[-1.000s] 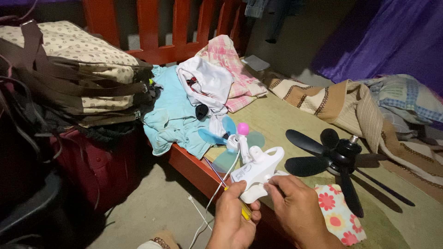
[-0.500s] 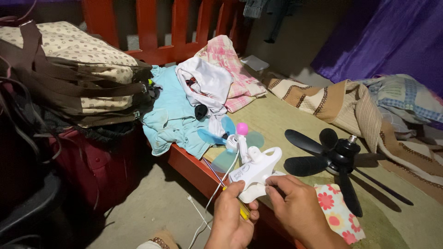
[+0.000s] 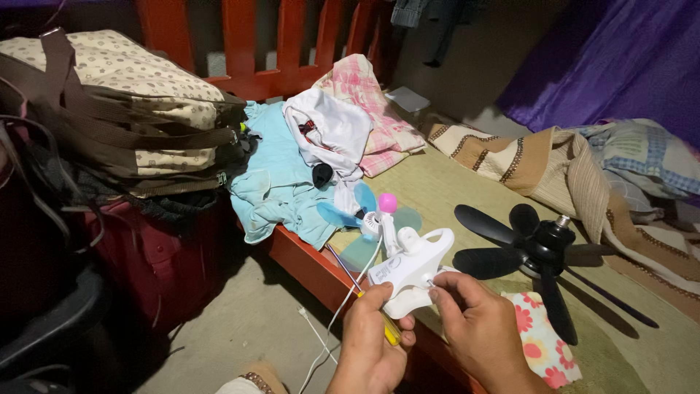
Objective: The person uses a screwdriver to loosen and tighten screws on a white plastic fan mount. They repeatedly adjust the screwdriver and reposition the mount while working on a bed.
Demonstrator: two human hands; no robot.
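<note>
**Ana:** What is far off to the left of the hands?

**Ben:** A big spotted bag with brown straps [image 3: 109, 109]. It sits on a red suitcase [image 3: 157, 255] on the floor. Closer in, a light blue shirt [image 3: 281, 182] hangs over the red bed edge [image 3: 306, 259].

**Ana:** And the left hand [image 3: 372, 346]?

**Ben:** It is curled shut around a screwdriver with a yellow handle [image 3: 390, 332]. The thin shaft points up and away, past the white thing. I think the grip is tight so the tool stays steady.

**Ana:** What white thing?

**Ben:** A little white clip fan [image 3: 412, 266]. Its body lies right above both hands, touching their fingertips. Its see-through blue blades [image 3: 364, 219] and pink cap [image 3: 387, 203] are at the far end, farther from the hands. A white cord [image 3: 343, 306] hangs from it, down past the left hand to the floor.

**Ana:** What about the right hand [image 3: 477, 328]?

**Ben:** Its thumb and first finger pinch together at the near side of the white body. They may hold something tiny, maybe a screw, but I cannot tell. The hand looks like it is keeping the fan from sliding.

**Ana:** And on the right?

**Ben:** A flowered cloth [image 3: 539, 339] lies just beside the right hand. Beyond it, a black fan blade set [image 3: 543, 252] rests on the green bed mat [image 3: 452, 182], with folded blankets [image 3: 583, 168] farther away.
</note>
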